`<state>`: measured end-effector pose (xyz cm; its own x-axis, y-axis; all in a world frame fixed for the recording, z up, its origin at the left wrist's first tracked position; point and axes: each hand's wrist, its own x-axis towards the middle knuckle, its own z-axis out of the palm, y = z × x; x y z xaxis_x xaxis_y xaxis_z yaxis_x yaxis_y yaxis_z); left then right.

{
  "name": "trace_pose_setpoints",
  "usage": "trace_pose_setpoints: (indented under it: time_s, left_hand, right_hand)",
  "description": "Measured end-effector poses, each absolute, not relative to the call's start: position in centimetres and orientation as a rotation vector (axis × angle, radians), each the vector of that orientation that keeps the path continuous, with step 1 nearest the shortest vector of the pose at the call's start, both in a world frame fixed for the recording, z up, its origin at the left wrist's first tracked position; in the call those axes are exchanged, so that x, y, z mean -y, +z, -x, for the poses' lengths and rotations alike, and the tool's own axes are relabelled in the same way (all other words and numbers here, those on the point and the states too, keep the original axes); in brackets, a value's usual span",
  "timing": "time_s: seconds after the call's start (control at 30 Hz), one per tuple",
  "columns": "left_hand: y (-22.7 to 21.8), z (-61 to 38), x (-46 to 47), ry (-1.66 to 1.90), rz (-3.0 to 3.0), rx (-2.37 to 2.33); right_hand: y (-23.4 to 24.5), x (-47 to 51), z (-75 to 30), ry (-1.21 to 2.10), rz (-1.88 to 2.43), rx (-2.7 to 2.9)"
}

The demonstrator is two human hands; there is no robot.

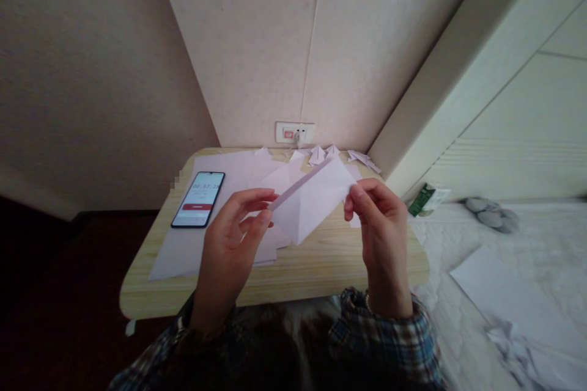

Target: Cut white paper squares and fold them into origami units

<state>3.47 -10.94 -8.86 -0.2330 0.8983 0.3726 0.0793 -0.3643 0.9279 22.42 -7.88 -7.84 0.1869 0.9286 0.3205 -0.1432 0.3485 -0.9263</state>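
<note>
Sleeves: Plaid cuffs [394, 336] frame the foreground at both wrists.
Left hand: The left hand [232, 244] pinches the near-left end of the paper between thumb and fingers.
Right hand: The right hand [385, 223] pinches the opposite corner, thumb on top; the two hands are apart, joined only by what they hold.
Folded paper: The white folded paper [316, 204] is held up above the bench, tilted, a narrow strip along its upper edge and a crease down its face.
Handling: It looks very light and thin, likely stiff along the folds but floppy between them, and apt to crumple or tear under a hard squeeze; the corners and folded edges seem the best places for a light fingertip hold.
Bench: The pale wooden bench [321, 278] stands just below the hands.
Paper sheets: Loose white sheets [177, 256] overlap on its left and middle.
Phone: A phone [198, 200] lies face up on the sheets, its screen lit with a timer.
Bed: To the right, a quilted bed [440, 269] carries a flat sheet [509, 287], a green packet [420, 200] and a grey item too blurred to name.
Small folded pieces: Pointed paper shapes [317, 156] line the bench's far edge.
Wall: A socket [281, 133] with a plug in it sits above them.
</note>
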Motion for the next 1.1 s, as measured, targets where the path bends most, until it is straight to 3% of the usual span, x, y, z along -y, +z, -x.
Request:
trace_pose_setpoints:
  time_s: [1.1]
  left_hand:
    - [-10.0,-2.2,11.4,1.711,-1.262,-1.216]
  right_hand:
    - [-11.9,9.2,-21.5,1.150,0.876,1.033]
